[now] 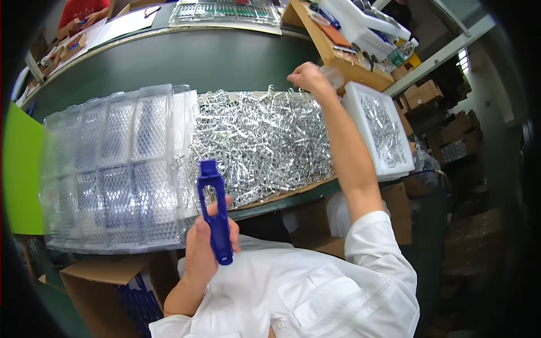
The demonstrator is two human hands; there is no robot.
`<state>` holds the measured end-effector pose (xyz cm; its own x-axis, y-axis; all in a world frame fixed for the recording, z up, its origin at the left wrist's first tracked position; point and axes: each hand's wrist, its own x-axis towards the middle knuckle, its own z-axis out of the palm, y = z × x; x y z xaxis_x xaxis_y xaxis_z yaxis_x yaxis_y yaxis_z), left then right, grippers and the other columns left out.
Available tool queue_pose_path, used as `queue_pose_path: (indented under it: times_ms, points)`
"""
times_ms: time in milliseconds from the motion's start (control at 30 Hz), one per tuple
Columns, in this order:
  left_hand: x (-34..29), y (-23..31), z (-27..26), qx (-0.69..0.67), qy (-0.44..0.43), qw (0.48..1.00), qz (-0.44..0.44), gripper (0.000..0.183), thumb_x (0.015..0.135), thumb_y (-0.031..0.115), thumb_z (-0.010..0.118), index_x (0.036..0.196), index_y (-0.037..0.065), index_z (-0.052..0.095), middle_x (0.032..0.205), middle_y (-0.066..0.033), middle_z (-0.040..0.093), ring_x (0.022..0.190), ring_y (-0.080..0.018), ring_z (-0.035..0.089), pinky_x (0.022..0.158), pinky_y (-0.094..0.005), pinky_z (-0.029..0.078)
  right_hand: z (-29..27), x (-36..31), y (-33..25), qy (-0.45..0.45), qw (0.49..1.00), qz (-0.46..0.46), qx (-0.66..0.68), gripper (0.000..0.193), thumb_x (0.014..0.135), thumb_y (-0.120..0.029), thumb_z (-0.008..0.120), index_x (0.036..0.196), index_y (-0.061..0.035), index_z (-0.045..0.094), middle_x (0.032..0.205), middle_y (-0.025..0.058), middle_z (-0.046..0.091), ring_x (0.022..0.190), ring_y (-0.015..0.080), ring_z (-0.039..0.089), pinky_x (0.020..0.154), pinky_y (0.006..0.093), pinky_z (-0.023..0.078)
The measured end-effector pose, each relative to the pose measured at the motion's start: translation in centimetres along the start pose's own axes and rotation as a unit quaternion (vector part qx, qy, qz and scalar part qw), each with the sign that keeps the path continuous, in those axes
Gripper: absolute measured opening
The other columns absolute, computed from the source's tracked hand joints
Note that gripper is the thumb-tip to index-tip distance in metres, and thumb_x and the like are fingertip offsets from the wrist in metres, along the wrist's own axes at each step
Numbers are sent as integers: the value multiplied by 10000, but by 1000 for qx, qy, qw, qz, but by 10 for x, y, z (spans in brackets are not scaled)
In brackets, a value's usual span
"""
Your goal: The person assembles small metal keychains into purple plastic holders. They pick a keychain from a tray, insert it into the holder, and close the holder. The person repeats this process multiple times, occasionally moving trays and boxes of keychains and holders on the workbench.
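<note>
My left hand (209, 236) is closed around a long blue plastic piece (221, 239), held upright with its narrow end up. An elongated opening runs through its upper half. Beyond it spreads a heap of shiny bent metal clips (259, 146). Over the heap's far right edge is my right hand (309, 78), arm stretched out and fingers curled together. Whatever may be between those fingertips is too small to make out. A translucent plastic item (333, 78), partly hidden, lies just beside that hand.
Clear plastic trays (112, 163) are stacked left of the heap. More metal pieces fill a white foam box (397, 163) on the right. An opened carton (107, 270) below holds blue parts. A wooden shelf (315, 39) stands far right; another person (76, 22) sits far left.
</note>
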<state>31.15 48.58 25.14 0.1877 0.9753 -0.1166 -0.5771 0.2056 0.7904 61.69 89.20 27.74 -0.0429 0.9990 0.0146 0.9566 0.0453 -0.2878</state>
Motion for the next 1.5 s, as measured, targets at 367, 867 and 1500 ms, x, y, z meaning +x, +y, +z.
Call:
queue_pose_path:
  times_ms: [367, 867, 1500]
  points:
    - [-1, 16, -29, 22, -2, 999, 48, 693, 1055, 509, 524, 1488, -20, 411, 977, -141, 666, 705, -99, 573, 606, -225, 469, 80, 62, -17, -197, 979, 55, -18, 326, 754, -282, 834, 835, 30, 783, 767, 139, 774, 698, 247, 760, 697, 373, 607]
    - [23, 21, -22, -99, -7, 995, 3, 616, 1059, 401, 482, 1502, -25, 442, 1012, -175, 652, 649, -150, 610, 511, -269, 493, -36, -119, -101, 12, 903, -60, 425, 245, 882, -95, 713, 1112, -24, 759, 912, 17, 725, 785, 92, 663, 656, 250, 543]
    - [4, -33, 21, 172, -45, 984, 5, 506, 993, 34, 440, 1492, -9, 506, 947, -72, 698, 655, -73, 583, 592, -242, 480, -7, -364, -105, 113, 929, -204, 286, 113, 820, -9, 801, 871, -20, 702, 941, 81, 675, 783, 236, 685, 655, 357, 548]
